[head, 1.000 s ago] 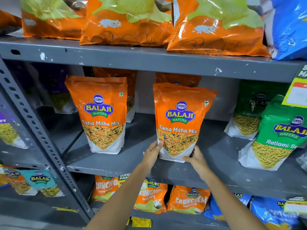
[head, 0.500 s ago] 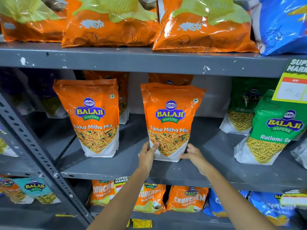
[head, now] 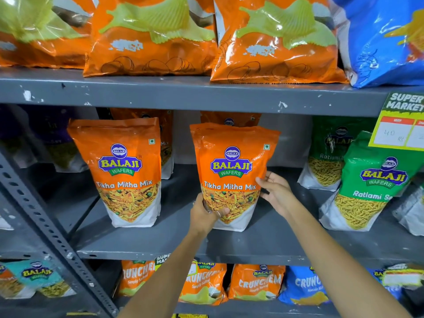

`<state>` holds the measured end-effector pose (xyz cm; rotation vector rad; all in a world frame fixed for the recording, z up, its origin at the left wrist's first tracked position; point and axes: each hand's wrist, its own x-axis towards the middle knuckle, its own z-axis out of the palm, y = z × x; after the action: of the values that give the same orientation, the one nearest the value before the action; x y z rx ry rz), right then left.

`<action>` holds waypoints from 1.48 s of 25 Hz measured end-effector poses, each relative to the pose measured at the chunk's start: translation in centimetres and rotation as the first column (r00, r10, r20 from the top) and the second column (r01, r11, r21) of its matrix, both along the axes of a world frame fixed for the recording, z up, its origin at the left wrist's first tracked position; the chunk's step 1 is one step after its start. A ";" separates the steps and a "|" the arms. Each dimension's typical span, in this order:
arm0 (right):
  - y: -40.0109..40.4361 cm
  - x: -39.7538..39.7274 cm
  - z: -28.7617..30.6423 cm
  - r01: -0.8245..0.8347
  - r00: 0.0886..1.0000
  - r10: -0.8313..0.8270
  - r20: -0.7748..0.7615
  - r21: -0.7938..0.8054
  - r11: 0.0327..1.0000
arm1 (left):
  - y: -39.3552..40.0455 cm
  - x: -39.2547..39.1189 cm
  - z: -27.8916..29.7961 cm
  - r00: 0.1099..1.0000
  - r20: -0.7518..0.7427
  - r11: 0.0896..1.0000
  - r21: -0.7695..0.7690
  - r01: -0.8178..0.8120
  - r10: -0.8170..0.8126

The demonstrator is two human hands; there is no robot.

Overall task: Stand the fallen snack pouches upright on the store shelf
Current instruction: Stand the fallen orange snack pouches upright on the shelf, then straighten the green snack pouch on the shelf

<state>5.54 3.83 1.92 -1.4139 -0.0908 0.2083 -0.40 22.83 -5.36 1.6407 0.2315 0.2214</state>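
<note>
On the middle grey metal shelf (head: 160, 239), seen from the head camera, an orange glossy Tikha Mitha Mix snack pouch (head: 231, 166) stands upright on its white base near the front edge, held between both hands. The left hand (head: 205, 214) wraps the pouch's lower left corner, thumb across the printed front and fingers curled behind it. The right hand (head: 276, 191) lies against the right edge with its fingers loosely spread, thumb tip on the front; it steadies rather than clamps, as far as I can judge. A second orange Tikha Mitha Mix pouch (head: 124, 171) stands free and upright to the left, well apart from the held one. By my reading the task is far along on this shelf: two front orange pouches are upright, and what remains for the held one is only to let go and see that it stays. Counted: two orange pouches in front, with parts of two more orange ones showing behind them; two green Ratlami Sev pouches (head: 376, 180) at the right, the nearer leaning slightly and perhaps due for straightening; dark purple pouches (head: 52, 138) at the far left, too dim to count. Above, three large orange chip bags (head: 151, 42) and one blue bag (head: 378, 37) lie on the upper shelf.
</note>
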 end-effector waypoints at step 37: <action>-17.2 -2.1 -6.8 0.899 0.399 -0.833 0.384 0.015 0.438 | -15.2 0.0 2.0 0.914 0.389 0.922 0.303 -0.242 0.112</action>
<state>3.48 -13.39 -4.90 -1.5025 0.4259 -0.9713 -0.35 7.68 -3.31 1.8894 0.0576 0.7390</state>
